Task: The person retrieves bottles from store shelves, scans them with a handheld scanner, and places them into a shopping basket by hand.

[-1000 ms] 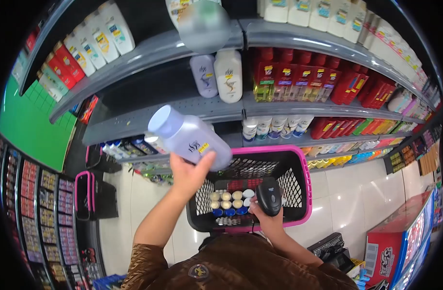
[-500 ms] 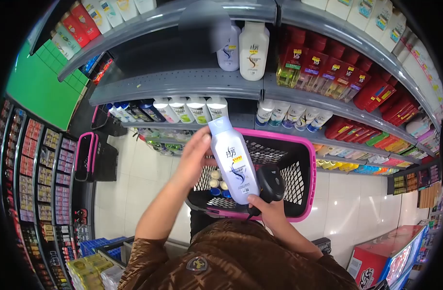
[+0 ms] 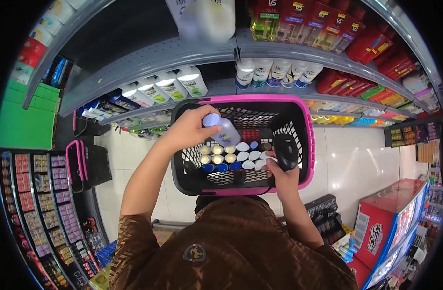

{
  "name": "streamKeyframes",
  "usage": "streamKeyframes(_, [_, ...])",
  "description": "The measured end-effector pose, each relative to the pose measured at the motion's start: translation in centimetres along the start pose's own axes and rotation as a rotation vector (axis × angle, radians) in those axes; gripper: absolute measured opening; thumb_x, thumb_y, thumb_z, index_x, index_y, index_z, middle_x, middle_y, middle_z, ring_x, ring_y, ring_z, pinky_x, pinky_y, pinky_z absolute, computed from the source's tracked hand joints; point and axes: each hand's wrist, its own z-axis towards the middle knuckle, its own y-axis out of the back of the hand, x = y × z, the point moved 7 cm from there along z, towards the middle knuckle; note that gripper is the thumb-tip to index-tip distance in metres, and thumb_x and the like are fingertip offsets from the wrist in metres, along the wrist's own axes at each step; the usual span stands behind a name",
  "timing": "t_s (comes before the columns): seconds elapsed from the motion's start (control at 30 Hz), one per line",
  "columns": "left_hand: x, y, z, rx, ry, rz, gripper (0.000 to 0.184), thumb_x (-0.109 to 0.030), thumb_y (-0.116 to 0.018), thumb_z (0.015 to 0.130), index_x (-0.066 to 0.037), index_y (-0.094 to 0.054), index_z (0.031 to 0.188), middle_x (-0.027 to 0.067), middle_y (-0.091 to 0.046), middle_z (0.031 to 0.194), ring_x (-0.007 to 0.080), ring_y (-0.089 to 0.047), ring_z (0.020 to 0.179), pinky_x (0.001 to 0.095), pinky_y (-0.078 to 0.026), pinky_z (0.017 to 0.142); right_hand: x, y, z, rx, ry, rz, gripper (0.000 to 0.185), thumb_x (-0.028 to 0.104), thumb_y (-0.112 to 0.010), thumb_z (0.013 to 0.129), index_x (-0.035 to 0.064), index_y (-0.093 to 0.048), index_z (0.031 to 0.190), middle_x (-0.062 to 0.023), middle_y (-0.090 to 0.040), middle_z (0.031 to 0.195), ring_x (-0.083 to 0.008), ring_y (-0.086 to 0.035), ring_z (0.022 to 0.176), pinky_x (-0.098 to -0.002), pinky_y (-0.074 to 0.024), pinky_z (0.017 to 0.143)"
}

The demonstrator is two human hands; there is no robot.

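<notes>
My left hand (image 3: 192,129) is closed around the cap end of a lavender shampoo bottle (image 3: 228,134), which is tilted inside a black basket with a pink rim (image 3: 253,98). Packed upright in the basket are several bottles, showing cream caps (image 3: 217,159), white caps (image 3: 254,155) and blue caps (image 3: 222,167). My right hand (image 3: 284,178) grips a black handheld barcode scanner (image 3: 285,149) over the basket's right side. Its handle is mostly hidden by the fingers.
Ahead, shelves (image 3: 149,70) carry white bottles (image 3: 192,82) and red boxed bottles (image 3: 323,24). A blurred round shape covers part of a large white bottle at the top. Another black basket (image 3: 93,166) stands on the left floor. A red display case (image 3: 383,217) is at lower right.
The lavender bottle has gone from being held up in front of me down into the basket, now only in my left hand. My right hand has moved away from it with the scanner.
</notes>
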Motion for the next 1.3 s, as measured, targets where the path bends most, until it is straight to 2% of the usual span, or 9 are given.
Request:
streamKeyframes(0.03, [1.8, -1.1, 0.9, 0.003, 0.007, 0.068, 0.034, -0.022, -0.079, 0.085, -0.005, -0.066, 0.111, 0.0217, -0.072, 0.096, 0.0353, -0.072, 0.089, 0.0400, -0.056, 0.083, 0.7, 0.7, -0.1, 0.027, 0.119, -0.145, 0.024, 0.004, -0.071, 0.091, -0.0017, -0.067, 0.115, -0.0063, -0.072, 0.102, -0.0132, -0.070, 0.082, -0.0258, -0.0530, 0.065])
streamKeyframes(0.07, [4.2, -2.6, 1.9, 0.012, -0.003, 0.060, 0.034, -0.022, -0.079, 0.085, -0.005, -0.066, 0.111, 0.0217, -0.072, 0.096, 0.0353, -0.072, 0.089, 0.0400, -0.056, 0.083, 1.4, 0.9, -0.4, 0.053, 0.241, -0.291, 0.025, 0.002, -0.069, 0.092, -0.0015, -0.067, 0.117, -0.0060, -0.070, 0.106, -0.0134, -0.069, 0.082, -0.0265, -0.0533, 0.066])
streamKeyframes(0.13, [10.3, -5.8, 4.0, 0.051, 0.039, 0.233, 0.030, -0.017, -0.077, 0.084, -0.005, -0.067, 0.110, 0.0224, -0.072, 0.100, 0.0381, -0.071, 0.096, 0.0453, -0.056, 0.085, 3.2, 0.7, -1.9, 0.014, 0.250, -0.398, 0.018, 0.005, -0.070, 0.093, -0.0013, -0.069, 0.110, -0.0053, -0.071, 0.098, -0.0119, -0.068, 0.079, -0.0271, -0.0538, 0.068])
streamKeyframes(0.33, [24.8, -12.6, 5.9, 0.311, 0.224, 0.562, 0.030, -0.011, -0.069, 0.086, -0.009, -0.070, 0.116, 0.0200, -0.072, 0.113, 0.0365, -0.068, 0.111, 0.0461, -0.054, 0.097, 1.4, -0.6, -4.4, -0.036, 0.075, -0.247, 0.015, 0.005, -0.070, 0.092, -0.0003, -0.068, 0.106, -0.0043, -0.070, 0.089, -0.0106, -0.066, 0.073, -0.0253, -0.0508, 0.063])
streamKeyframes(0.43, [28.7, -15.8, 6.2, 0.414, 0.284, 0.626, 0.031, -0.008, -0.066, 0.086, -0.009, -0.071, 0.117, 0.0203, -0.070, 0.120, 0.0353, -0.066, 0.117, 0.0455, -0.053, 0.100, 1.1, -1.3, -5.4, -0.012, 0.022, -0.319, 0.014, 0.004, -0.071, 0.090, 0.0000, -0.068, 0.103, -0.0038, -0.070, 0.089, -0.0102, -0.066, 0.076, -0.0265, -0.0522, 0.069])
streamKeyframes(0.6, [31.2, -19.1, 5.8, 0.470, 0.294, 0.660, 0.030, -0.005, -0.062, 0.089, -0.007, -0.072, 0.117, 0.0201, -0.071, 0.119, 0.0358, -0.067, 0.115, 0.0446, -0.053, 0.099, 1.2, -2.1, -6.2, -0.064, -0.024, -0.298, 0.013, 0.003, -0.072, 0.090, -0.0004, -0.070, 0.102, -0.0028, -0.070, 0.087, -0.0098, -0.064, 0.079, -0.0270, -0.0525, 0.073])
streamKeyframes(1.07, [29.4, -17.3, 6.5, 0.502, 0.289, 0.672, 0.030, -0.003, -0.062, 0.089, 0.003, -0.072, 0.117, 0.0243, -0.069, 0.124, 0.0371, -0.067, 0.117, 0.0443, -0.055, 0.099, 0.5, -3.2, -5.7, -0.026, 0.002, -0.348, 0.014, 0.004, -0.073, 0.090, -0.0008, -0.071, 0.102, -0.0021, -0.069, 0.086, -0.0092, -0.063, 0.078, -0.0265, -0.0508, 0.071])
streamKeyframes(1.2, [31.3, -17.7, 5.8, 0.508, 0.379, 0.634, 0.029, -0.009, -0.068, 0.085, 0.002, -0.074, 0.112, 0.0232, -0.070, 0.121, 0.0345, -0.069, 0.115, 0.0430, -0.056, 0.097, 0.5, -3.3, -5.8, 0.016, -0.028, -0.392, 0.015, 0.005, -0.074, 0.090, -0.0004, -0.070, 0.104, -0.0029, -0.070, 0.088, -0.0097, -0.065, 0.080, -0.0272, -0.0521, 0.072])
streamKeyframes(1.3, [29.8, -16.3, 5.4, 0.398, 0.379, 0.502, 0.029, -0.011, -0.070, 0.080, 0.002, -0.074, 0.106, 0.0258, -0.071, 0.114, 0.0378, -0.068, 0.113, 0.0440, -0.055, 0.097, 0.4, -3.8, -5.2, 0.032, 0.007, -0.333, 0.014, 0.006, -0.072, 0.091, -0.0005, -0.070, 0.103, -0.0028, -0.070, 0.087, -0.0097, -0.065, 0.078, -0.0267, -0.0523, 0.072])
